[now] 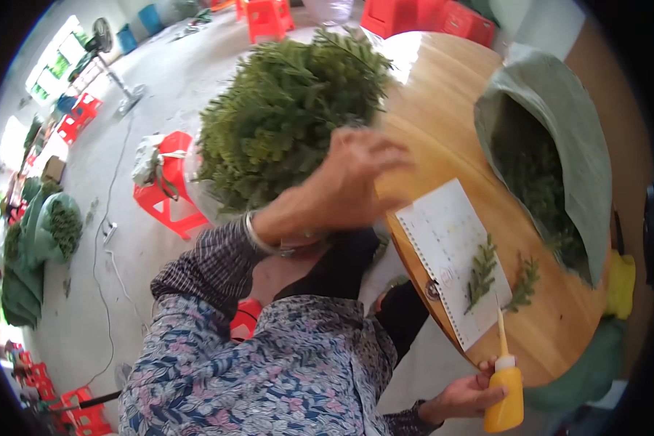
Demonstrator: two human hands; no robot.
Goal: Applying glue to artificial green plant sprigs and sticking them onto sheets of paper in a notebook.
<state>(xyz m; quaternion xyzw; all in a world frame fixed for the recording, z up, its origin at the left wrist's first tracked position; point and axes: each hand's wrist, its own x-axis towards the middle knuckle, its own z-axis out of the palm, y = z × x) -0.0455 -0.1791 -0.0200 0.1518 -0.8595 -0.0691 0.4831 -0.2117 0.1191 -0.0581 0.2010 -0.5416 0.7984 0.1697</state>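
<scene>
My left hand (360,171), with a bangle at its wrist, is over the near-left edge of the round wooden table (436,102). Its fingers are apart, somewhat blurred, and nothing shows in them. Beyond it stands a big heap of green leafy sprigs (283,116). At the table's near right edge, my right hand (466,396) is closed round a yellow squeeze bottle (506,398) whose long thin nozzle points up. One green sprig (482,272) lies on a spiral-bound sheet of paper (443,218); another sprig (525,282) rests beside the sheet on the wood.
A pale green sack (596,145) with dark greenery inside lies open on the table's right. Red stools (168,182) stand at the left and back. A standing fan (103,36) and stuffed green sacks (33,254) are farther left. A cable (109,291) crosses the floor.
</scene>
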